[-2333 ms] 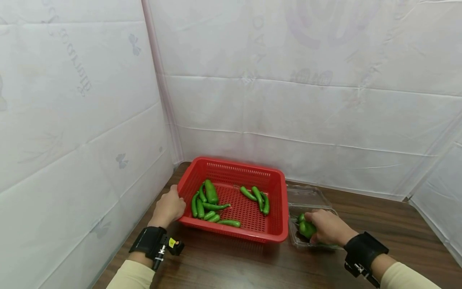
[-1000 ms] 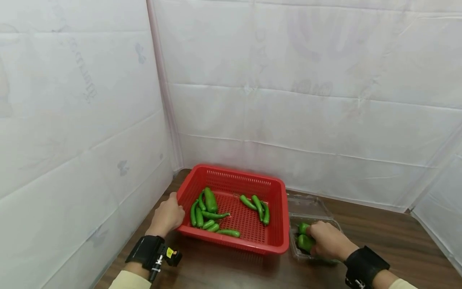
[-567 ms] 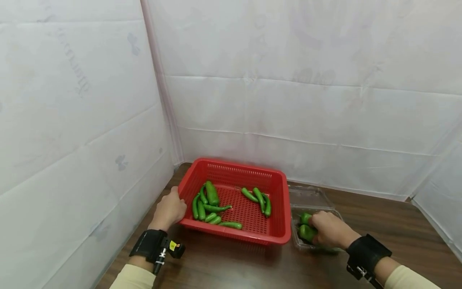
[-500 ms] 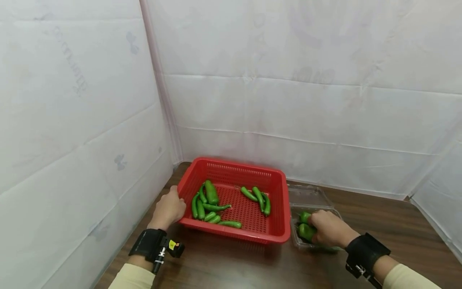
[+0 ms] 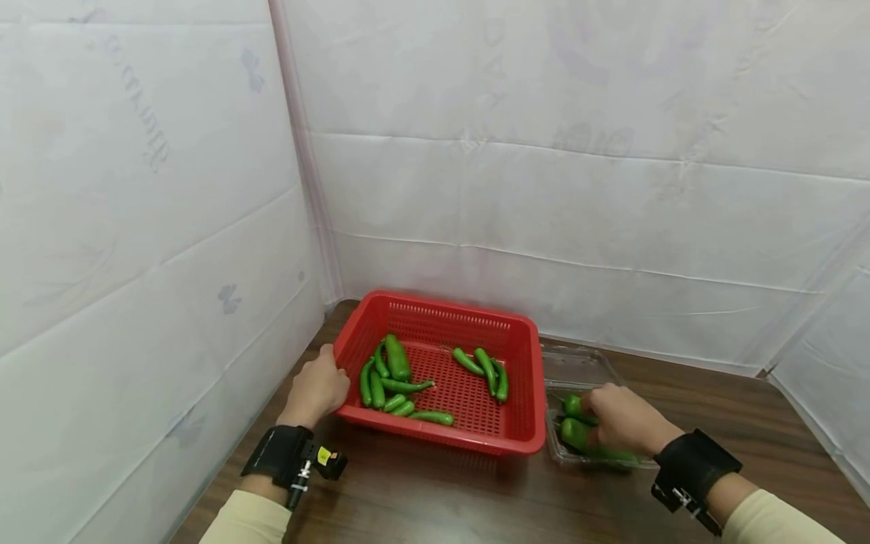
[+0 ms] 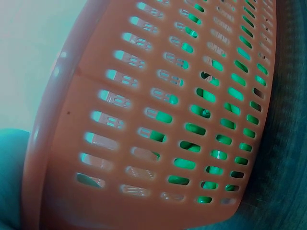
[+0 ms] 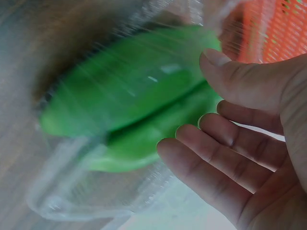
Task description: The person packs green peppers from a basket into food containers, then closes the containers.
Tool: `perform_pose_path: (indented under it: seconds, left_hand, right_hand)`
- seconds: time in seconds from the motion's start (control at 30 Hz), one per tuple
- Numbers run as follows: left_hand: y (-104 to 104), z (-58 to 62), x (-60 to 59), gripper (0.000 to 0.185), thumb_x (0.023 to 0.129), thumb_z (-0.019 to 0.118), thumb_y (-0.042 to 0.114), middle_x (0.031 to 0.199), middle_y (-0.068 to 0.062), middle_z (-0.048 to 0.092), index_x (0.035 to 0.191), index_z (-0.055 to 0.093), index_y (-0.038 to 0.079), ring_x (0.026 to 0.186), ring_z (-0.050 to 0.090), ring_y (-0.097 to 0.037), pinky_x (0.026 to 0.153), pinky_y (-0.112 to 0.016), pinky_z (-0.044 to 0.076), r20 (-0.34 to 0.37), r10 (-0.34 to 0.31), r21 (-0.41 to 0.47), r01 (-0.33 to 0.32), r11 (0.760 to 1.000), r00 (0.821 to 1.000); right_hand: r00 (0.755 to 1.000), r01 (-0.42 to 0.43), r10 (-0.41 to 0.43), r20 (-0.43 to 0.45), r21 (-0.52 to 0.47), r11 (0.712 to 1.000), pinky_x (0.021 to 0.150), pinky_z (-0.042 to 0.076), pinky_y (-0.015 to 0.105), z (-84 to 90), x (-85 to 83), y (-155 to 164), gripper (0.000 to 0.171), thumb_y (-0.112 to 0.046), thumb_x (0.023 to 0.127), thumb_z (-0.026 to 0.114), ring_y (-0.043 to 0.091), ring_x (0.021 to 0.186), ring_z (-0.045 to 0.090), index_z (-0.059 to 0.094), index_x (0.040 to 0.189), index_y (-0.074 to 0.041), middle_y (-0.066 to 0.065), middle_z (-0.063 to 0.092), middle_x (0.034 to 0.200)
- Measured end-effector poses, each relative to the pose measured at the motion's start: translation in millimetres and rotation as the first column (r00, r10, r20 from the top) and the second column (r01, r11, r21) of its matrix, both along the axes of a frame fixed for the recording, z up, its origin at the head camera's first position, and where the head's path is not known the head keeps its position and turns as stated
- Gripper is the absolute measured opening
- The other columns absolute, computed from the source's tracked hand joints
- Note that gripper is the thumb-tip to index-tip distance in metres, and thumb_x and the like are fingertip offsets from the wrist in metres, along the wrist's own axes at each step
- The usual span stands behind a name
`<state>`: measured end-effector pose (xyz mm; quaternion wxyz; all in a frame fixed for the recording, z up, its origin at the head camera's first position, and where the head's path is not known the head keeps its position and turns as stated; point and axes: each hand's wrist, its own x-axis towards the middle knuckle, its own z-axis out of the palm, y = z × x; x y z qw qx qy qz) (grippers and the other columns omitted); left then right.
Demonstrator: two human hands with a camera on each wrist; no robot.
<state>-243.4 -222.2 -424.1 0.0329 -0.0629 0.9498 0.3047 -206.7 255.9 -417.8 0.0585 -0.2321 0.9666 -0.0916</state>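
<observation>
At the left rim of a red plastic basket [image 5: 476, 441], my left hand [image 5: 316, 387] grips the edge with curled fingers. Part of that hand [image 6: 12, 177] shows beside the basket wall [image 6: 72, 120] in the left wrist view. Inside lie a group of green chilli peppers [image 5: 377, 391] on the left and a smaller group [image 5: 485, 370] on the right. My right hand [image 5: 621, 417] is over a clear plastic box holding green peppers [image 5: 575, 434]. In the right wrist view, its thumb and fingers [image 7: 206, 172] are spread apart beside two large green peppers [image 7: 129, 76].
The clear box's lid [image 5: 578, 366] lies folded back toward the wall. White sheeting [image 5: 544, 211] closes off the back and both sides. The dark wooden table [image 5: 421, 499] extends in front of the basket and to the right of the box.
The right hand has lifted and shifted slightly right, with its fingers loosened, and more green shows beneath it in the box. The left hand and the basket's peppers stay put.
</observation>
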Motion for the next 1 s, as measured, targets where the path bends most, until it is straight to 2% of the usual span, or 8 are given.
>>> perform_pose_path:
  seconds: [0.2,0.37,0.47,0.57,0.67,0.73,0.83,1.0]
  left_hand:
    - [-3,0.4,-0.3,0.050,0.102,0.050,0.013,0.112,-0.031,0.068,0.145,0.037,-0.008,0.087,0.068,-0.035,0.068,-0.044,0.053,-0.010,0.010,-0.006,-0.010,1.000,1.000]
    - [-5,1.8,0.2,0.052,0.102,0.051,0.014,0.114,-0.031,0.067,0.147,0.036,-0.007,0.088,0.068,-0.035,0.070,-0.045,0.054,0.000,0.022,-0.012,-0.022,1.000,1.000]
    - [-5,2.1,0.2,0.052,0.102,0.051,0.014,0.116,-0.031,0.067,0.148,0.036,-0.007,0.089,0.068,-0.035,0.071,-0.045,0.054,0.011,0.030,-0.015,-0.030,0.999,0.999]
    - [-4,1.8,-0.4,0.052,0.102,0.051,0.014,0.117,-0.031,0.067,0.148,0.036,-0.006,0.089,0.068,-0.035,0.072,-0.046,0.054,0.016,0.033,-0.018,-0.033,0.999,0.999]
    - [-2,0.9,-1.6,0.052,0.102,0.052,0.014,0.117,-0.031,0.067,0.148,0.036,-0.006,0.089,0.068,-0.035,0.073,-0.046,0.055,0.014,0.031,-0.021,-0.031,0.999,0.999]
    - [-1,0.5,-1.6,0.052,0.102,0.052,0.014,0.117,-0.030,0.067,0.148,0.036,-0.006,0.089,0.068,-0.035,0.073,-0.046,0.055,0.013,0.031,-0.021,-0.031,0.999,0.999]
    - [2,0.4,-1.1,0.052,0.102,0.052,0.014,0.115,-0.029,0.068,0.147,0.037,-0.006,0.088,0.068,-0.034,0.072,-0.046,0.055,0.010,0.033,-0.018,-0.033,0.999,0.999]
    - [4,0.9,1.5,0.051,0.101,0.053,0.015,0.115,-0.028,0.069,0.147,0.038,-0.004,0.087,0.068,-0.033,0.073,-0.046,0.055,0.011,0.045,-0.015,-0.045,0.999,0.999]
  right_hand:
    - [0.998,-0.009,0.009,-0.055,-0.009,1.000,0.058,0.032,0.025,18.9,-8.5,-7,0.019,-0.005,0.080,0.084,0.003,0.060,0.036,0.068,0.081,-0.015,-0.009,0.047,0.068]
    - [0.986,-0.051,0.054,-0.155,0.020,0.998,0.060,0.043,0.027,38.8,-22.8,-19,0.013,-0.007,0.083,0.082,0.003,0.063,0.046,0.074,0.093,-0.010,-0.005,0.059,0.072]
    - [0.981,-0.058,0.059,-0.187,0.010,0.998,0.062,0.046,0.027,48.7,-31.6,-29,0.024,-0.007,0.084,0.080,0.004,0.065,0.050,0.076,0.108,-0.007,-0.007,0.061,0.074]
    - [0.979,-0.066,0.063,-0.192,-0.013,0.998,0.059,0.042,0.026,54.6,-39.9,-42,0.030,-0.006,0.086,0.077,0.006,0.062,0.046,0.074,0.116,-0.008,-0.009,0.055,0.068]
    - [0.976,-0.095,0.087,-0.200,-0.029,0.995,0.059,0.042,0.027,58.5,-47.4,-57,0.031,-0.006,0.086,0.077,0.007,0.063,0.047,0.074,0.117,-0.008,-0.007,0.059,0.069]
    - [0.975,-0.114,0.106,-0.197,-0.025,0.993,0.061,0.047,0.028,61.8,-51.0,-67,0.032,-0.008,0.086,0.079,0.008,0.066,0.054,0.073,0.118,-0.007,-0.003,0.068,0.078]
    - [0.977,-0.132,0.128,-0.173,-0.013,0.991,0.072,0.057,0.035,67.6,-56.4,-84,0.038,-0.012,0.087,0.082,0.013,0.079,0.067,0.071,0.122,-0.005,0.005,0.077,0.099]
    - [0.974,-0.173,0.173,-0.146,0.015,0.985,0.086,0.060,0.045,78.9,-65.5,-117,0.043,-0.016,0.089,0.082,0.027,0.099,0.074,0.070,0.128,-0.005,0.011,0.078,0.114]
